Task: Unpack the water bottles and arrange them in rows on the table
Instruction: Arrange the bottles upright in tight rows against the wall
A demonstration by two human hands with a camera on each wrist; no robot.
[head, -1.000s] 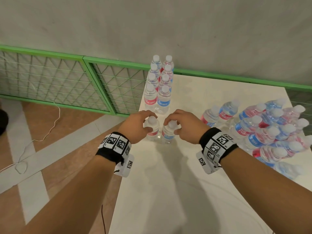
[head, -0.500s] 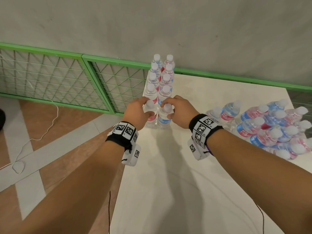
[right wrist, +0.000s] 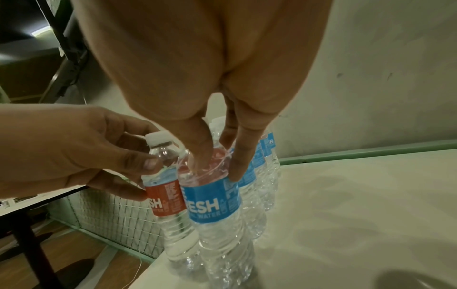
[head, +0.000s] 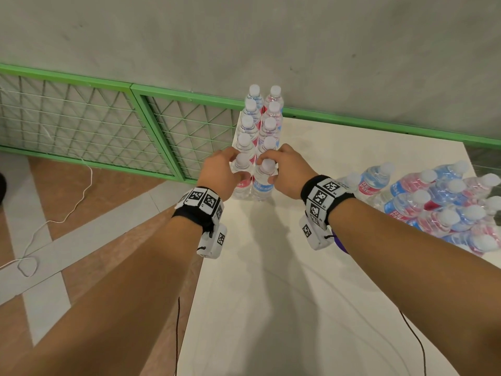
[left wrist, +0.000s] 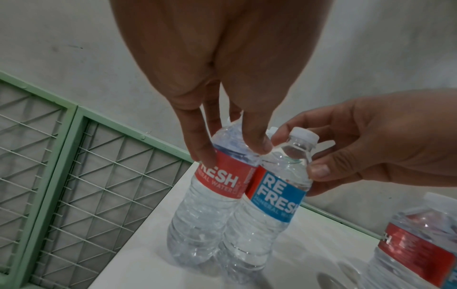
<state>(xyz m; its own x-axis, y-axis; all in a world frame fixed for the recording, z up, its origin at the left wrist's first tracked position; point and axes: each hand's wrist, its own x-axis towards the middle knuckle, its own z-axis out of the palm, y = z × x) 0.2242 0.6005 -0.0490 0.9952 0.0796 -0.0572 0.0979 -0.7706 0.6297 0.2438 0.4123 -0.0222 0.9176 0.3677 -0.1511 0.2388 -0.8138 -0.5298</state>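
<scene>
Red-labelled bottle (head: 241, 175) sits in your left hand (head: 219, 172), fingers (left wrist: 200, 144) curled round its shoulder below the cap. Your right hand (head: 287, 172) holds the blue-labelled bottle (head: 263, 183) the same way, fingers (right wrist: 241, 156) pinching its upper part. Both bottles stand upright, touching side by side, on the white counter (head: 271, 267) near its left edge, at the near end of the two rows of bottles (head: 260, 120) running toward the far wall. A wrapped pack of bottles (head: 439, 202) lies on the counter's right side, well apart from your hands.
</scene>
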